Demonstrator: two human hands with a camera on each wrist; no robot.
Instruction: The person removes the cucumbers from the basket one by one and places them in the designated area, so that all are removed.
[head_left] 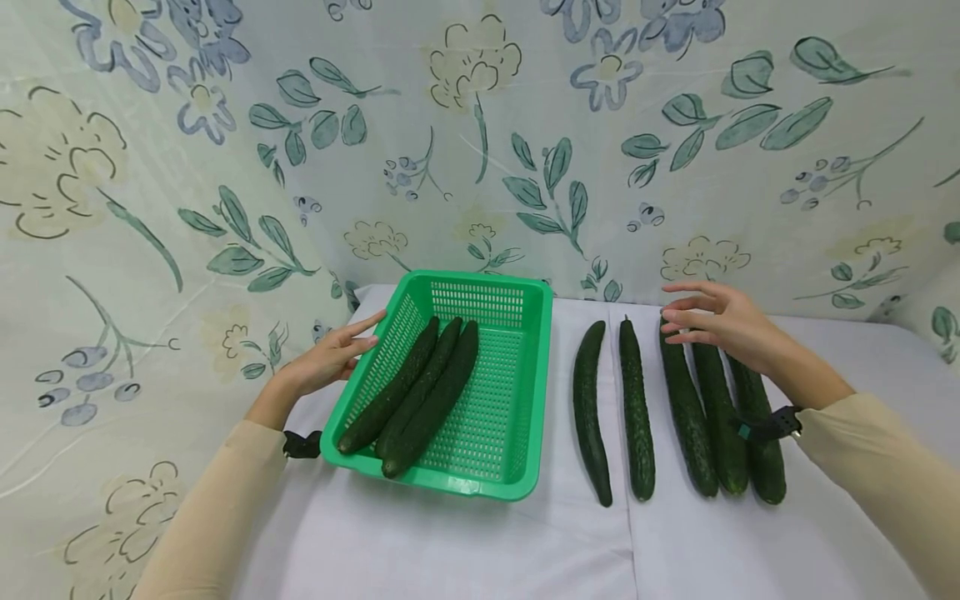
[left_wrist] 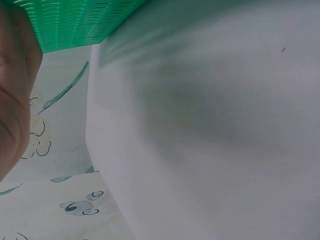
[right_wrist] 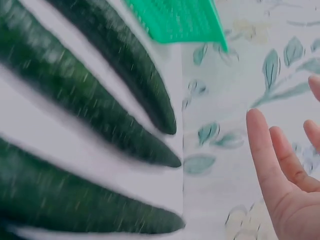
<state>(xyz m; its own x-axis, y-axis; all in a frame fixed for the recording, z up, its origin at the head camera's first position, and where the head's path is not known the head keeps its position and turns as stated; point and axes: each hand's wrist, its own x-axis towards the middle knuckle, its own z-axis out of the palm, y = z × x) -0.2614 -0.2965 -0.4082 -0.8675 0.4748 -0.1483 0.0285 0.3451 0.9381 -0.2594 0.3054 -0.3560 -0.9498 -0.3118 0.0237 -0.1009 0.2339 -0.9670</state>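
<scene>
On the white-covered counter [head_left: 570,550] lie five cucumbers [head_left: 688,417], right of a green plastic basket [head_left: 546,375] holding three more cucumbers [head_left: 422,392]. The left hand [head_left: 322,362] touches the basket's left side, fingers extended. The right hand [head_left: 723,325], fingers apart and empty, is near the rightmost cucumbers' far ends. Beyond hangs floral fabric [head_left: 450,192].

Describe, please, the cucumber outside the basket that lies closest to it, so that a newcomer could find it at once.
Find the green basket on the white cloth. Just outside it, on its right, the wanted cucumber lies first in a row. Its middle bows toward the basket, while the next cucumber is nearly straight.
</scene>
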